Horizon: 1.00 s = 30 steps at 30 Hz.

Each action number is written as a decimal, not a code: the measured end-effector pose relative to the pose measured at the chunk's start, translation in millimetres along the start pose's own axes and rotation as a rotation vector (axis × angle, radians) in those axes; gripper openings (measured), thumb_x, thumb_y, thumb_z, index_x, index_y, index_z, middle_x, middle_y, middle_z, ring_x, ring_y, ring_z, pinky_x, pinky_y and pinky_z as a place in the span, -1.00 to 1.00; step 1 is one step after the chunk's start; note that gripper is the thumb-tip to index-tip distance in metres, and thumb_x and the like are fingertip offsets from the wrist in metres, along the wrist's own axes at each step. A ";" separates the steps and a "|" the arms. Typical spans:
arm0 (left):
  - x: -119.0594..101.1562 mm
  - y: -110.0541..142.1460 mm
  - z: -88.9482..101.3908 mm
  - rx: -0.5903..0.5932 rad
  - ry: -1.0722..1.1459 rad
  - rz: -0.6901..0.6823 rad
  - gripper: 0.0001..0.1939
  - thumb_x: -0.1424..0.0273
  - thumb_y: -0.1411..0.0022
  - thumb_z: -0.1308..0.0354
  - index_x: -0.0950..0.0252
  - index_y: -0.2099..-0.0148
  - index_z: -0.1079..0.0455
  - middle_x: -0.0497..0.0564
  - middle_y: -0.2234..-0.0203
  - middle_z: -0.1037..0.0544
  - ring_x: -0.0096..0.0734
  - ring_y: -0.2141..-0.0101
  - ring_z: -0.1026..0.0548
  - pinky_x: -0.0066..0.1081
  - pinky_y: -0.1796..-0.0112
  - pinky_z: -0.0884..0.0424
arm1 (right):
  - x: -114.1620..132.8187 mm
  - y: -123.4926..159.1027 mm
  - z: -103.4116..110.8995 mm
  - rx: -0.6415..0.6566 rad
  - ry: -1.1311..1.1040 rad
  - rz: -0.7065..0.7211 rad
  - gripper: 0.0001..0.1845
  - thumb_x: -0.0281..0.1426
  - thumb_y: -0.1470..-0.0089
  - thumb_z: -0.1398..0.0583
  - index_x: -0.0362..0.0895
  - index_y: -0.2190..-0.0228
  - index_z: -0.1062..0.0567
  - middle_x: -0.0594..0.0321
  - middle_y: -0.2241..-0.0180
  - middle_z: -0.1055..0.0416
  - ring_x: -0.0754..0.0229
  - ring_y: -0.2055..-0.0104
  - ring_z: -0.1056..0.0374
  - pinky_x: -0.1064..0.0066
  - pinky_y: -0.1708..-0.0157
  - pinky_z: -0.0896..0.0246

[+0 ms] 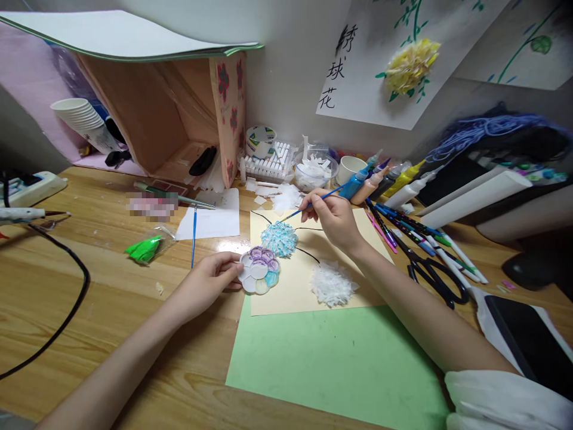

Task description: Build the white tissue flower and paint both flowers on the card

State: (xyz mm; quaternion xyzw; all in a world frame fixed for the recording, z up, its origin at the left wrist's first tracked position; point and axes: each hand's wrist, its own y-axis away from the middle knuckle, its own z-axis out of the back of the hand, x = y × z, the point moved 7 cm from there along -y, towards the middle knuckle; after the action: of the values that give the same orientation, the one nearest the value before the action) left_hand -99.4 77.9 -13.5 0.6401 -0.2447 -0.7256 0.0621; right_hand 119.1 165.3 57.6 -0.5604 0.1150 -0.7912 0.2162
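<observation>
My left hand [213, 282] grips the edge of a round, flower-shaped paint palette [257, 272] with purple, blue and pale yellow paint in its wells. Between the fingers of my right hand [329, 216] is a thin blue paintbrush [308, 205], its tip at the upper edge of a blue-and-white paper flower [278, 240]. That flower sits on a cream sheet [277, 301] with thin dark curved lines. Lower right on the same sheet is a plain white paper flower [333, 283], under my right forearm. The palette partly overlaps the sheet's left edge.
Green paper [331, 364] lies beneath the cream sheet. Paint bottles [356, 182], a bowl of white paper scraps [316, 172] and a paper cup [350, 170] stand behind. Black scissors [432, 275] and pens lie right. Another blue brush [194, 236] and a bagged green item [144, 249] lie left.
</observation>
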 end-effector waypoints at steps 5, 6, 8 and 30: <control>-0.9 -0.3 -0.3 -0.004 -0.001 0.008 -0.62 0.14 -0.03 -0.25 0.33 0.21 -0.44 0.01 0.33 -0.57 -0.34 0.29 -0.54 -0.35 0.22 -0.52 | -0.3 0.8 -3.3 0.057 0.002 -0.008 -0.58 -0.18 -0.20 -0.01 -0.18 0.51 -0.45 0.27 0.59 -0.37 0.31 0.55 -0.29 0.46 0.52 -0.15; -1.0 -0.4 -0.4 -0.005 -0.002 0.011 -0.61 0.13 -0.03 -0.25 0.33 0.21 -0.44 0.01 0.33 -0.57 -0.34 0.29 -0.54 -0.35 0.22 -0.52 | -1.0 0.9 -3.8 0.064 0.022 -0.009 -0.58 -0.18 -0.20 -0.01 -0.18 0.51 -0.45 0.26 0.59 -0.37 0.30 0.54 -0.30 0.46 0.52 -0.16; -0.9 -0.3 -0.4 -0.007 -0.001 0.015 -0.61 0.13 -0.02 -0.26 0.33 0.22 -0.44 0.01 0.33 -0.57 -0.34 0.30 -0.54 -0.35 0.22 -0.52 | -1.7 0.4 -2.4 0.055 0.055 -0.005 -0.58 -0.18 -0.20 -0.01 -0.18 0.52 -0.45 0.25 0.57 -0.38 0.30 0.53 -0.31 0.45 0.51 -0.16; -13.0 0.7 13.3 -0.077 0.062 -0.032 -0.61 0.18 -0.03 -0.27 0.36 0.19 -0.42 -0.02 0.36 -0.58 -0.40 0.33 -0.52 -0.44 0.24 -0.52 | 78.8 30.8 -33.3 0.404 0.147 0.481 -0.80 -0.54 -0.05 0.00 -0.16 0.45 -0.41 0.22 0.54 -0.40 0.27 0.47 -0.26 0.39 0.41 -0.19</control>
State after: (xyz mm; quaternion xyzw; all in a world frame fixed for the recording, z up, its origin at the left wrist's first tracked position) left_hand -110.0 86.2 -0.8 0.6632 -0.2046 -0.7152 0.0827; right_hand 72.5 99.1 99.0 -0.4041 0.1000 -0.7625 0.4953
